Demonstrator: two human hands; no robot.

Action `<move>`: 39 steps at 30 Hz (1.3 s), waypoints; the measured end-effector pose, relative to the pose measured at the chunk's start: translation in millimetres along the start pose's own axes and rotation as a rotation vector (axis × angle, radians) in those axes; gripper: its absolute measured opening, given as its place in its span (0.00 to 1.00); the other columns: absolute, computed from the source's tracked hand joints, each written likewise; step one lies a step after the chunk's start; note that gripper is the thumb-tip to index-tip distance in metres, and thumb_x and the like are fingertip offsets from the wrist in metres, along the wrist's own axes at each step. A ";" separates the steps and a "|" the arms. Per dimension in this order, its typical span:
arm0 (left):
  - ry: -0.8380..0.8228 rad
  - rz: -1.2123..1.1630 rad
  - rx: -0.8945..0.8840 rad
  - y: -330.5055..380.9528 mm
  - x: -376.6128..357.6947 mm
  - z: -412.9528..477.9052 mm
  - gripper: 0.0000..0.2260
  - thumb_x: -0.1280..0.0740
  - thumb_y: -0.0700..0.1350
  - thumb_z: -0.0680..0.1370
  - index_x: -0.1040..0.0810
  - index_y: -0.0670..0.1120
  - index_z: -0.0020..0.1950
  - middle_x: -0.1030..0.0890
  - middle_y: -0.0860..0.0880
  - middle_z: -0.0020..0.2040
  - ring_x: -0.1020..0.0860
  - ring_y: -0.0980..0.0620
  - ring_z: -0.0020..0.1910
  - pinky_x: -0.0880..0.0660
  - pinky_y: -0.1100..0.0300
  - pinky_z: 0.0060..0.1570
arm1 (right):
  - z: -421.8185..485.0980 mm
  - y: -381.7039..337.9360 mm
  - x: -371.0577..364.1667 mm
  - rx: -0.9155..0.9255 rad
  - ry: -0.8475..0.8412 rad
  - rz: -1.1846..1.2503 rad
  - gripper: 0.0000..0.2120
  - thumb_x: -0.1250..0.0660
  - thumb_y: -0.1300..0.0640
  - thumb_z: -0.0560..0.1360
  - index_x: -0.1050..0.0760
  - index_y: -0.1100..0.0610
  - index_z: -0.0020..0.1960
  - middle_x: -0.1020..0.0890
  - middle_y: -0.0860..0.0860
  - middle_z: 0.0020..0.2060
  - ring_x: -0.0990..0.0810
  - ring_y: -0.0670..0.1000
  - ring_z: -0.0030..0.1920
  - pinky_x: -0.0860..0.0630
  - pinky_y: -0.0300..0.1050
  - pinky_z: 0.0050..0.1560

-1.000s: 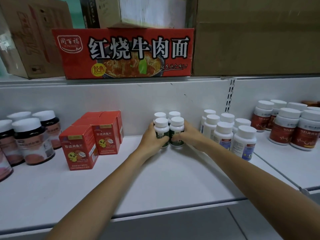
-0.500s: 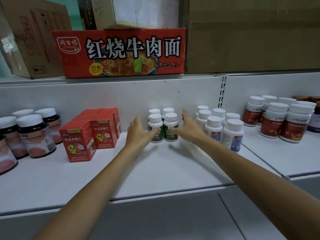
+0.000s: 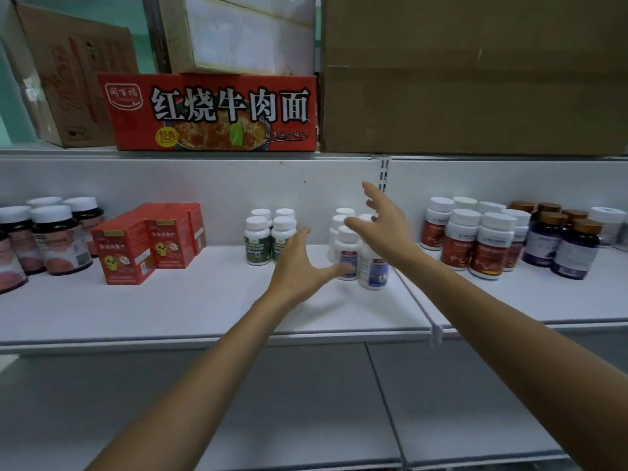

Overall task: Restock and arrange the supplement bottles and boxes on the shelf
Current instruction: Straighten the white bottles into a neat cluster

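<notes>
From the head camera we see our left hand (image 3: 296, 264) and right hand (image 3: 384, 222), both spread wide and holding nothing, on either side of a cluster of white bottles (image 3: 346, 249) on the shelf (image 3: 170, 307). We cannot tell whether either touches them. Four green-labelled bottles (image 3: 260, 244) stand just left, red boxes (image 3: 166, 239) farther left.

White-capped bottles (image 3: 258, 244), red boxes (image 3: 124, 253), seemingly upright

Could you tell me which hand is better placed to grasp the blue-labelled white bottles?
Probably right: the right hand hovers open over the blue-labelled white bottles; the left hand is at their side.
</notes>
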State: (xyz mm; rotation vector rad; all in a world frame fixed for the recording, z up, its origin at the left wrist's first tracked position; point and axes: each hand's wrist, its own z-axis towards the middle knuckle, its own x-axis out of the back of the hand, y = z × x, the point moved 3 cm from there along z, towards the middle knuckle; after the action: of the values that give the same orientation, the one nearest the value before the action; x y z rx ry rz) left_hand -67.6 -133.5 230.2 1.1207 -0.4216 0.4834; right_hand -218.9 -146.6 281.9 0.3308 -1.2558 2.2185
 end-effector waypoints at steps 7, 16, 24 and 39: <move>-0.033 -0.051 0.065 14.0 -39.6 -8.5 0.51 0.23 0.54 0.64 0.50 0.43 0.76 0.44 0.47 0.76 0.44 0.51 0.75 0.44 0.61 0.68 | -29.4 69.4 32.5 -0.253 0.097 0.154 0.23 0.41 0.57 0.80 0.39 0.57 0.74 0.32 0.53 0.71 0.31 0.52 0.69 0.37 0.37 0.60; -0.150 -0.086 0.132 -5.3 -56.1 53.9 0.60 0.20 0.52 0.60 0.61 0.49 0.77 0.48 0.48 0.78 0.47 0.50 0.76 0.45 0.52 0.73 | 10.3 98.1 18.5 -0.313 -0.123 0.189 0.25 0.39 0.63 0.76 0.37 0.54 0.73 0.30 0.53 0.70 0.26 0.53 0.62 0.30 0.55 0.66; -0.275 -0.276 0.076 -28.4 -68.3 80.8 0.56 0.19 0.52 0.56 0.50 0.57 0.74 0.28 0.59 0.65 0.27 0.57 0.63 0.29 0.57 0.62 | 44.3 121.4 6.7 -0.315 -0.218 0.286 0.15 0.34 0.59 0.74 0.28 0.51 0.60 0.22 0.52 0.59 0.22 0.54 0.57 0.22 0.53 0.53; -0.256 -0.346 0.085 -20.5 -85.6 75.4 0.58 0.20 0.53 0.55 0.53 0.56 0.76 0.30 0.54 0.69 0.27 0.53 0.64 0.29 0.50 0.65 | 51.2 123.9 4.5 -0.369 -0.319 0.481 0.13 0.47 0.47 0.81 0.25 0.47 0.56 0.22 0.47 0.58 0.25 0.48 0.57 0.29 0.46 0.56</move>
State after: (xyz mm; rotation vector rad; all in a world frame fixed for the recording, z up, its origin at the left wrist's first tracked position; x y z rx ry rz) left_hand -132.2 -223.5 196.4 1.3133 -0.4203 0.0539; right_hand -297.7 -238.1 223.6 0.2624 -2.0621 2.3044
